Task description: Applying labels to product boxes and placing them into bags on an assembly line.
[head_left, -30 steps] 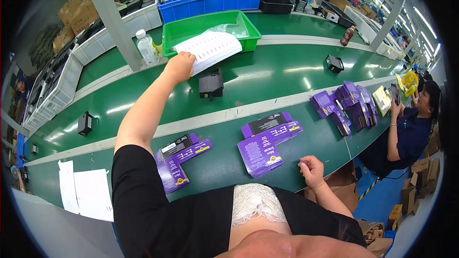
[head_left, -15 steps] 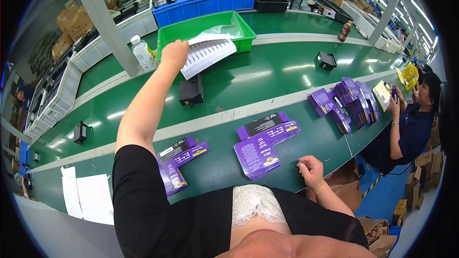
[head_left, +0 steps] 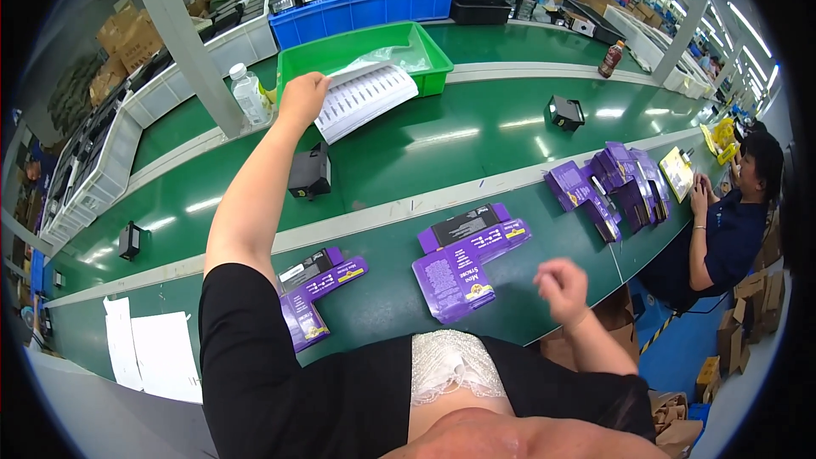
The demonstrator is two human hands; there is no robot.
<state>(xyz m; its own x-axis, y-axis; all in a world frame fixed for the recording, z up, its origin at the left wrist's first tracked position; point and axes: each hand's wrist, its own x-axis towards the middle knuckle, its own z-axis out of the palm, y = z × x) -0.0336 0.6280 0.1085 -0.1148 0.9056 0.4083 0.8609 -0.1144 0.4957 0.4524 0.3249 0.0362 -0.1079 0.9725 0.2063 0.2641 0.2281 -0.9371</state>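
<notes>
My left hand (head_left: pixel 304 100) reaches across the belt, its fingers closed on the upper left corner of a printed instruction sheet (head_left: pixel 367 104). The sheet hangs tilted over the front wall of a green bin (head_left: pixel 297 58); whether several sheets are together I cannot tell. Below it a small black box-shaped device (head_left: pixel 310 172) sits on the belt. My right hand (head_left: pixel 563 291), slightly blurred, is raised near the bench edge with curled fingers and nothing visible in them. To its left lies an opened purple carton (head_left: pixel 450 280) with a black panel. Another purple carton (head_left: pixel 308 310) lies partly behind my left arm.
Several purple cartons (head_left: pixel 616 183) cluster to the right, beside a co-worker (head_left: pixel 722 221). Black devices (head_left: pixel 565 112) ride the green belt (head_left: pixel 442 136). A clear bottle (head_left: pixel 248 93) stands by a post (head_left: pixel 183 42). White papers (head_left: pixel 161 353) lie at left.
The black devices have shifted left along the belt. My left hand and the sheet have moved slightly left. My right hand has lifted a little. The co-worker's hands have come together.
</notes>
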